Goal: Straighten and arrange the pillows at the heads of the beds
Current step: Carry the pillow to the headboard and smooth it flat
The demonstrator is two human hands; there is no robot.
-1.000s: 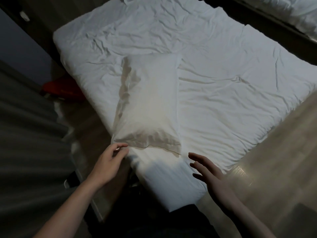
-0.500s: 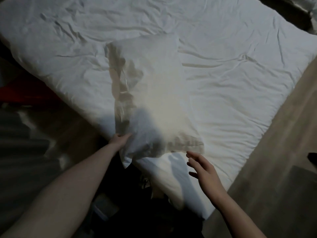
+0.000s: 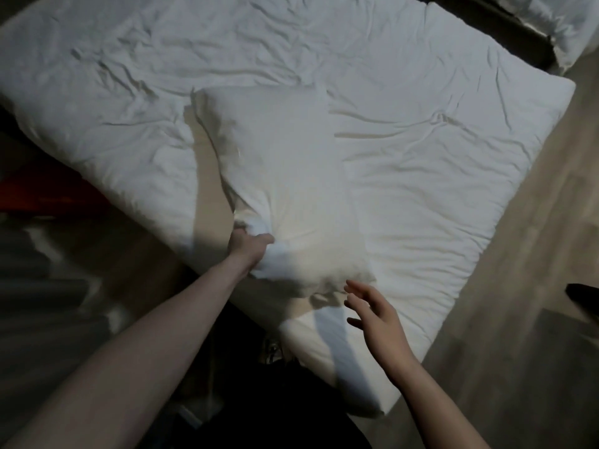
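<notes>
Left hand [image 3: 249, 247] gripping near corner of soft white rectangular pillow [image 3: 285, 176] lying on rumpled white bed [image 3: 437, 150], right hand [image 3: 377, 314] hovering just beside pillow, fingers [image 3: 355, 288] spreading open

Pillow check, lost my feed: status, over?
Left hand gripping pillow at its near corner. Right hand open, just short of the near edge. Pillow on bed, nothing obstructing.

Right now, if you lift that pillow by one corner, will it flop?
Probably. The pillow bunches where the left hand holds its corner, so it looks soft and floppy. One hand's grip is raising that end, so it seems light. The right hand hovers open nearby.
</notes>
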